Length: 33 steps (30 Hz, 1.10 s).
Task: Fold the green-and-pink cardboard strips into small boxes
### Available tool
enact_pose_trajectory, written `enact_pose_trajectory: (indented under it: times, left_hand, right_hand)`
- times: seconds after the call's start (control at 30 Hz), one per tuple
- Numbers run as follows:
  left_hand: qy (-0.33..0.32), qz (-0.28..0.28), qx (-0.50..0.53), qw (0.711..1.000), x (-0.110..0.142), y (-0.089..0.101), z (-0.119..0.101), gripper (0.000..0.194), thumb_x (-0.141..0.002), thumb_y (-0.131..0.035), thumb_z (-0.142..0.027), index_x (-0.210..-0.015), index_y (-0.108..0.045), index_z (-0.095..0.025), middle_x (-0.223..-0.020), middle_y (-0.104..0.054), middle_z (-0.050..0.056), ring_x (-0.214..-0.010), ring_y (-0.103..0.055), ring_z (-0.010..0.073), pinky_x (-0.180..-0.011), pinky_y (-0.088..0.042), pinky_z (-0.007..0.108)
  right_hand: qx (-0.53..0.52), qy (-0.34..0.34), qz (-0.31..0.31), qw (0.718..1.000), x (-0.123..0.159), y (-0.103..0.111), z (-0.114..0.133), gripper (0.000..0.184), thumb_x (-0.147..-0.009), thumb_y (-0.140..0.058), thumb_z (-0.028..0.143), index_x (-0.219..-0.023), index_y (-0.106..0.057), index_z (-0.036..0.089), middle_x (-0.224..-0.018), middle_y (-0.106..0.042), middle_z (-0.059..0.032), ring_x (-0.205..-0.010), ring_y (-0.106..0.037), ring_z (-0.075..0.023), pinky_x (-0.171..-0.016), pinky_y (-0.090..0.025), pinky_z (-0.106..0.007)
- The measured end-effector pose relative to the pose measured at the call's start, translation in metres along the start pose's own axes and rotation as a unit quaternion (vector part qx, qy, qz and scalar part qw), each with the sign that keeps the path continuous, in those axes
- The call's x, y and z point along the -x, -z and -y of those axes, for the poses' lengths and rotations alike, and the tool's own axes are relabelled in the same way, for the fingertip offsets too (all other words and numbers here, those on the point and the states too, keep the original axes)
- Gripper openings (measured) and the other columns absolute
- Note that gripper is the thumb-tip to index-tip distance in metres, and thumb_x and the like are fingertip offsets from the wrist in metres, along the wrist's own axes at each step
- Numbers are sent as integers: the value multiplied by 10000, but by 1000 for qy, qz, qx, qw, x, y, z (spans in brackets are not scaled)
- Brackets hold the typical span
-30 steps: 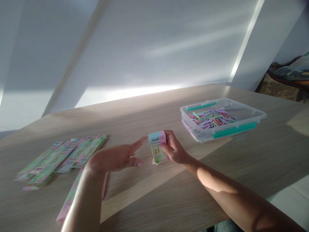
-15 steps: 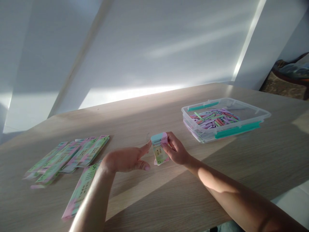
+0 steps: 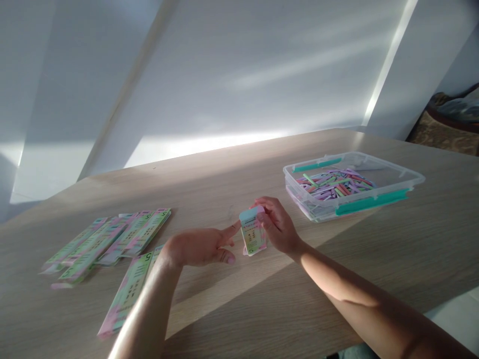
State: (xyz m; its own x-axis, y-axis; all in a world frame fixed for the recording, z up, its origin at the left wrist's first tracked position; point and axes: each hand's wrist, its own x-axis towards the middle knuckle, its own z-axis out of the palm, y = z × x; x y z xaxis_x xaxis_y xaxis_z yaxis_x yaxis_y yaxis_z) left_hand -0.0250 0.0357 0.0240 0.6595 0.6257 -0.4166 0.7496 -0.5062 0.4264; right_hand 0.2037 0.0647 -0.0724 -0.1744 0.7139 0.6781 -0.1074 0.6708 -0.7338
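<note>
In my right hand (image 3: 279, 227) is a small flat carton (image 3: 252, 237) in pastel pink, green and blue, with a "5" near its lower end. The thumb lies on its front and the fingers are behind it. My left hand (image 3: 204, 246) is open at the carton's left, its index finger stretched to the upper left edge and its thumb apart below. Left of my left forearm, a similar long carton (image 3: 127, 294) lies partly covered by the arm. Beyond it, several more such cartons (image 3: 112, 240) lie side by side and overlapping.
A clear plastic box (image 3: 398, 185) with turquoise latches stands on the right of the wooden table (image 3: 224, 179). Many short coloured sticks (image 3: 339, 185) lie inside. A white wall (image 3: 239, 75) rises behind the table. A patterned seat (image 3: 447, 132) shows at the far right.
The carton and my right hand have shifted slightly right, with the carton tilting a little. My left hand follows it by a small amount. The view has moved slightly too.
</note>
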Motion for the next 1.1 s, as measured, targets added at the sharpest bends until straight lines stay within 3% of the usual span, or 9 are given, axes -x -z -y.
enact_pose_trajectory:
  times: [0.17,0.33,0.57,0.8,0.97,1.1]
  left_hand:
    - [19,9,12,1000,4,2,-1,916,-959,-534,-576,-1602,-16,-178,-1344,-615,204,-1143,-643,294,-886,-491,358]
    - [44,2,31,999,13,10,-7,820,-999,-507,-469,-1599,-61,-132,-1401,-548,233,-1250,-576,306,-993,-436,387]
    - [83,7,4,997,13,9,-17,837,-996,-534,-377,-1599,-14,-119,-1396,-553,231,-1269,-558,315,-981,-444,384]
    - [90,3,-25,996,13,11,-22,845,-977,-562,-315,-1603,-9,-183,-1364,-605,187,-1149,-639,271,-913,-468,332]
    - [93,9,-41,995,14,11,-27,884,-971,-567,-328,-1597,42,-191,-1243,-692,150,-975,-693,238,-799,-476,290]
    - [90,-11,-34,995,16,11,-31,861,-962,-585,-327,-1603,-20,-215,-1192,-723,109,-971,-691,237,-779,-468,272]
  right_hand:
    - [81,39,17,996,-3,4,0,145,-969,-498,229,-1028,-629,231,-930,-652,-34,-834,-624,-169,-755,-499,-299]
    - [63,16,4,998,-2,4,-3,147,-959,-505,213,-1034,-629,239,-950,-661,-30,-856,-626,-170,-762,-502,-294]
    - [27,-22,5,999,-1,5,-6,131,-953,-536,257,-1046,-627,241,-1038,-672,-53,-953,-647,-198,-802,-530,-321]
    - [56,-44,19,997,2,8,-9,186,-934,-584,287,-1117,-590,251,-992,-679,-51,-923,-669,-210,-806,-546,-343]
    - [-12,-70,35,997,2,7,-10,172,-940,-596,315,-1096,-576,245,-1059,-673,-68,-938,-671,-202,-801,-552,-333]
    - [-50,-67,44,996,1,6,-8,127,-945,-591,308,-1052,-577,241,-1073,-669,-67,-977,-657,-197,-833,-544,-333]
